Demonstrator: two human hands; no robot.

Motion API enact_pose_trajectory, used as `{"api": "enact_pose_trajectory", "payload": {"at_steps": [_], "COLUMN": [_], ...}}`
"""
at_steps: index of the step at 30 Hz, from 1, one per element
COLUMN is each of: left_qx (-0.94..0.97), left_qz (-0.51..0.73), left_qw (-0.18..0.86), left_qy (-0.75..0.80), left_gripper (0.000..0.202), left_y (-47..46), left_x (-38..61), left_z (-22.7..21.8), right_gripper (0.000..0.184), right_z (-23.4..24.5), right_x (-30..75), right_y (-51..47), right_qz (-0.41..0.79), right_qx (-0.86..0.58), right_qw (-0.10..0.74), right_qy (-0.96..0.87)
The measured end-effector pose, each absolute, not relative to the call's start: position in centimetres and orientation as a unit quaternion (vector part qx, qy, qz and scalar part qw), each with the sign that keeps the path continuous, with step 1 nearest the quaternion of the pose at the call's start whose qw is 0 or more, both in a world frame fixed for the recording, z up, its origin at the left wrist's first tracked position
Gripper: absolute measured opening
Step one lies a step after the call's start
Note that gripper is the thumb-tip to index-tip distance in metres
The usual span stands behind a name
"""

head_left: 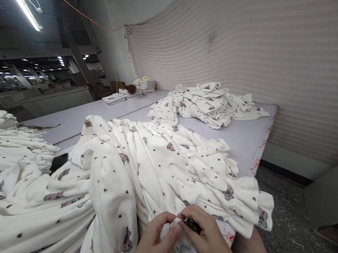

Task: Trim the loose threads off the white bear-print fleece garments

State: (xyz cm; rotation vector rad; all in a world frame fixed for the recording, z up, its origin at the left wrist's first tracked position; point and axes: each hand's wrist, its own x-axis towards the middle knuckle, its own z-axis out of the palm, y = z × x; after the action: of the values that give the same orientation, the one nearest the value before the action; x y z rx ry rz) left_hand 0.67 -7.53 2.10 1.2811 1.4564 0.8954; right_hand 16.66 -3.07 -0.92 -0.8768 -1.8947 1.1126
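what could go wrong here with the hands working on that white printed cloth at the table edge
1. The right hand holds a small dark tool close to the left hand fingertips pinching the white printed cloth; a slip might nick a finger or the fabric.
2. The cloth hangs over the table edge near the floor, so its weight could perhaps drag it off.

White printed garment (149,172) bunched on table
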Motion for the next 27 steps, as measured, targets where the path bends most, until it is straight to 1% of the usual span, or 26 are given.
{"api": "enact_pose_trajectory", "payload": {"at_steps": [2, 5, 8, 11, 14, 16, 18, 20, 23, 27], "left_qx": [0.545, 0.533, 0.496, 0.448, 0.421, 0.428, 0.444, 0.457, 0.462, 0.462], "left_qz": [0.34, 0.348, 0.401, 0.443, 0.458, 0.461, 0.456, 0.446, 0.433, 0.436], "left_qw": [0.454, 0.422, 0.422, 0.446, 0.463, 0.451, 0.432, 0.417, 0.421, 0.449], "left_qy": [0.617, 0.646, 0.644, 0.636, 0.632, 0.633, 0.64, 0.647, 0.649, 0.629], "left_gripper": [0.024, 0.027, 0.031, 0.033, 0.036, 0.034, 0.032, 0.031, 0.031, 0.031], "left_y": [-7.5, -7.5, -7.4, -7.4, -7.5, -7.5, -7.5, -7.5, -7.4, -7.2], "left_x": [0.7, 1.0, 1.3, 1.3, 1.4, 1.6, 1.7, 1.8, 1.8, 1.7], "left_z": [2.1, 1.5, 0.8, 0.3, 0.1, 0.1, 0.1, 0.1, 0.2, 0.6], "right_gripper": [0.025, 0.031, 0.026, 0.017, 0.02, 0.021, 0.018, 0.016, 0.018, 0.02], "right_z": [-0.8, -0.7, -0.6, -0.7, -0.8, -0.7, -0.6, -0.4, -0.5, -1.0], "right_x": [16.4, 16.0, 16.2, 17.3, 18.2, 18.4, 18.2, 17.9, 17.7, 17.0], "right_y": [-2.9, -2.5, -2.2, -2.3, -2.7, -2.8, -2.8, -2.7, -2.6, -2.7], "right_qz": [0.463, 0.499, 0.519, 0.495, 0.432, 0.409, 0.404, 0.41, 0.439, 0.484], "right_qx": [-0.369, -0.402, -0.398, -0.384, -0.392, -0.397, -0.401, -0.413, -0.416, -0.405], "right_qw": [0.368, 0.377, 0.382, 0.371, 0.342, 0.32, 0.311, 0.316, 0.338, 0.41], "right_qy": [-0.717, -0.669, -0.653, -0.686, -0.737, -0.757, -0.761, -0.749, -0.721, -0.658]}}
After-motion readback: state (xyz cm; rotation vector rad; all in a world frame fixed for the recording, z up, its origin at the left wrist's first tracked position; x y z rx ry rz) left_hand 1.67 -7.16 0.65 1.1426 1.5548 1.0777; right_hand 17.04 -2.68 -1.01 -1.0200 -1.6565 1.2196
